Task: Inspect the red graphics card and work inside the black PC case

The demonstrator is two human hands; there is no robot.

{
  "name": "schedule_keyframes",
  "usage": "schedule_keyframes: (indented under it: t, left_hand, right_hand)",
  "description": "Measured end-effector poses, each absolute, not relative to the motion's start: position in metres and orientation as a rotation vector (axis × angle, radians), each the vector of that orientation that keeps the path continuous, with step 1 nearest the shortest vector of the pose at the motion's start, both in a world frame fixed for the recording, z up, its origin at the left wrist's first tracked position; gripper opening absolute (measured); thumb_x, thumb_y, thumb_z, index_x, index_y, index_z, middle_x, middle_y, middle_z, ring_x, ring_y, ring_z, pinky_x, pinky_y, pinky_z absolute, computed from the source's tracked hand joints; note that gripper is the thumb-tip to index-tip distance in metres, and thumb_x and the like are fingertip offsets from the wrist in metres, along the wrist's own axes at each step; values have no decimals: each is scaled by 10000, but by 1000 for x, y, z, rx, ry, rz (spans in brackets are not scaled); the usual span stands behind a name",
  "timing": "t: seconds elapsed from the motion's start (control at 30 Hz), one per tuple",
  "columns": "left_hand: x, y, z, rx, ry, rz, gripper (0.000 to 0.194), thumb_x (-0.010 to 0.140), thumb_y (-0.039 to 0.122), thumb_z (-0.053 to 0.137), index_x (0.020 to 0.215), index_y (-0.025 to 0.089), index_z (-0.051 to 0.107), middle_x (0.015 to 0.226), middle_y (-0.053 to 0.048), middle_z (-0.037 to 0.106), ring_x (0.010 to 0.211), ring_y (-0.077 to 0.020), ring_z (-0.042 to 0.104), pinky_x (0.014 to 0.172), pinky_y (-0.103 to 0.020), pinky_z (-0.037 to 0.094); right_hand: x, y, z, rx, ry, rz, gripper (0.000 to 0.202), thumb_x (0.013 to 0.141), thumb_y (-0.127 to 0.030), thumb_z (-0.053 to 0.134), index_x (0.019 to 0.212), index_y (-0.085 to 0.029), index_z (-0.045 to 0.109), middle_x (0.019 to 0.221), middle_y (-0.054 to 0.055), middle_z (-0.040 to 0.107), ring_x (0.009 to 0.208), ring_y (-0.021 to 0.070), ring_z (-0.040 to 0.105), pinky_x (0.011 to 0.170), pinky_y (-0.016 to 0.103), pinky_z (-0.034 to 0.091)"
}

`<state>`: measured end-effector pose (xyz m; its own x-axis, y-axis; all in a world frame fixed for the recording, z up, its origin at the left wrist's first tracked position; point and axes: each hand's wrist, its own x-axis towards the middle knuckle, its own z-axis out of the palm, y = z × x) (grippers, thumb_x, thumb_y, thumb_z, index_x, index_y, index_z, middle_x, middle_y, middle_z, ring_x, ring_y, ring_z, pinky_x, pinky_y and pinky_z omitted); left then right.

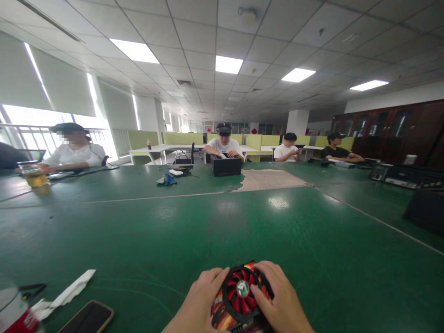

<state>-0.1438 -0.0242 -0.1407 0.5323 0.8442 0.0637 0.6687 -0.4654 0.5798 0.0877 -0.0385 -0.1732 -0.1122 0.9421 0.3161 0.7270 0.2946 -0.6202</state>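
Observation:
A graphics card (219,314) with a red fan in a black ring lies face up at the near edge of the green table. On its left side rests my left hand (203,293), fingers curved round the edge. My right hand (277,291) grips the opposite side, with the thumb reaching over the fan towards the silver hub. Both hands are closed on the card, and its underside is hidden.
Left of my hands lie a phone (88,318), a crumpled white tissue (72,289) and a red-labelled bottle (17,310). Across the green table (156,240), a person works at a black box (226,167). Other people sit nearby; a cup (33,175) stands far left, dark equipment (405,175) right.

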Motion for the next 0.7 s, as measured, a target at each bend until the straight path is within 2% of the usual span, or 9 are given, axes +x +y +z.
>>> schedule_keyframes:
  t: [0.4,0.53,0.7]
  left_hand:
    - [-141,-27,-134,2238,1251,448,998,493,364,812,1395,204,419,1393,-123,462,1279,-315,403,1122,-445,307]
    - [-141,-27,-134,2221,1251,445,1005,491,369,818,1400,220,413,1400,-121,455,1287,-322,391,1128,-462,293]
    - [-141,-28,-131,2189,1267,439,1004,493,338,815,1401,186,413,1406,-122,446,1296,-310,383,1139,-432,281]
  right_hand:
    - [89,-38,-176,-1489,-1807,419,376,836,-343,542,1178,-188,534,1159,78,578,1109,219,503,996,373,396]
    - [91,-35,-178,-1517,-1784,426,378,825,-350,541,1168,-190,539,1089,68,583,1043,212,526,941,362,423]
    - [92,-35,-177,-1533,-1768,438,340,840,-365,517,1131,-194,559,985,50,592,934,194,544,875,351,439]
